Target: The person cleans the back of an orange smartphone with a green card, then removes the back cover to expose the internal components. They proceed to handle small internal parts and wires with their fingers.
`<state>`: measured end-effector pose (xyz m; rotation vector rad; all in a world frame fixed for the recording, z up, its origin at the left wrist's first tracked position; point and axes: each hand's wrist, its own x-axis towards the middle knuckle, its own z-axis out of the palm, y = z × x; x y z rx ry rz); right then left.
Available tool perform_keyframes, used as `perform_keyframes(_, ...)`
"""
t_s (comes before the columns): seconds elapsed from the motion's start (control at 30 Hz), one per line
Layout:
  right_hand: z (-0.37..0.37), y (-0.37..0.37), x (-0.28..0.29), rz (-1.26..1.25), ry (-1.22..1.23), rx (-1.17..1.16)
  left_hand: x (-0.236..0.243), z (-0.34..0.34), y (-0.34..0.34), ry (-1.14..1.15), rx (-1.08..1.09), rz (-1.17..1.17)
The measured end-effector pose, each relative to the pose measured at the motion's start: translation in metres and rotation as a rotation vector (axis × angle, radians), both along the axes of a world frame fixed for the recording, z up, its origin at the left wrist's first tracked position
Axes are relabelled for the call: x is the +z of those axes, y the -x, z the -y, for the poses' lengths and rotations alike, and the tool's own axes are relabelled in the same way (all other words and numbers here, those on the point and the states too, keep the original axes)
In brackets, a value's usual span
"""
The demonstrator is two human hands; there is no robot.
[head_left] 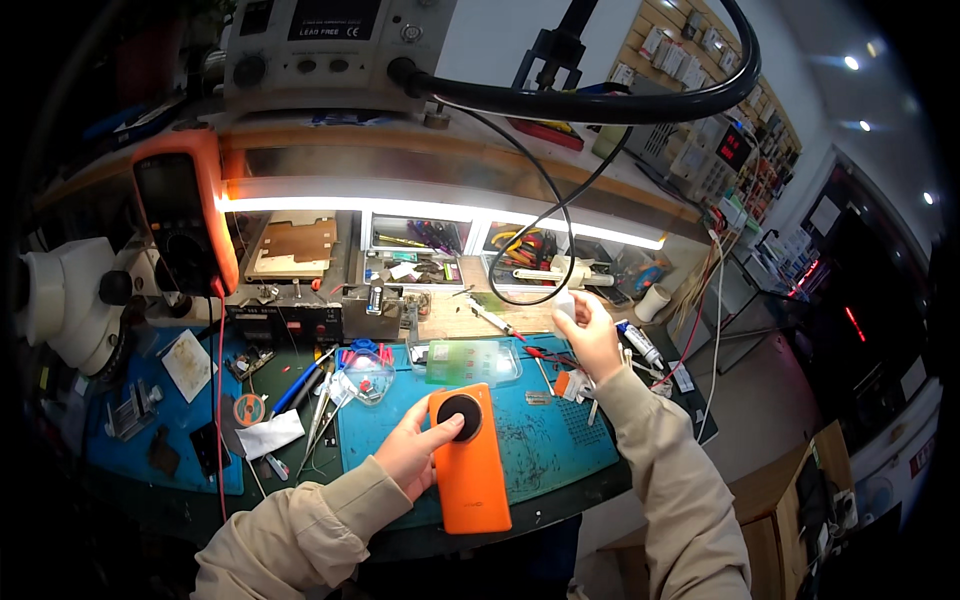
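Observation:
My left hand (410,452) holds an orange phone (474,488) back side up, its thumb on the large black round camera ring (458,405). Above and to the right, my right hand (592,338) grips a small white object (563,306) between thumb and fingers, below a hanging loop of black cable. The phone is over a blue mat (560,450). Behind it lie a clear tray with a green lid (450,362), a round plastic container (368,378) of small parts, and a few loose tools.
An orange multimeter (200,220) stands at the left near a microscope (75,300). A grey instrument (320,65) sits on the shelf (320,145), with a thick black hose (600,100). Tweezers, pens (292,388) and wires crowd the left side, tubes (642,345) the right.

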<state>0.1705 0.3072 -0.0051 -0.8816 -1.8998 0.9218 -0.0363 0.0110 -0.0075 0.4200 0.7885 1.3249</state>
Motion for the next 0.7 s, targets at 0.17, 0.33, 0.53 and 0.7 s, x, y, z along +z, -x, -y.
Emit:
perform_keyframes(0.17, -0.033, 0.043, -0.016, 0.185, -0.114, -0.195, 0.011, 0.001, 0.004, 0.128, 0.044, -0.083)
perform_keyframes(0.33, -0.036, 0.050, -0.027, 0.319, -0.132, -0.319, 0.006, 0.000, 0.012, 0.044, -0.034, -0.459)
perform_keyframes(0.53, -0.016, 0.021, -0.027, 0.158, -0.303, -0.295, 0.015, -0.003, 0.015, -0.301, 0.054, -1.015)
perform_keyframes(0.7, 0.121, 0.001, 0.041, 0.055, 0.738, 0.358, 0.020, 0.015, 0.016, -0.397, 0.107, -1.630)
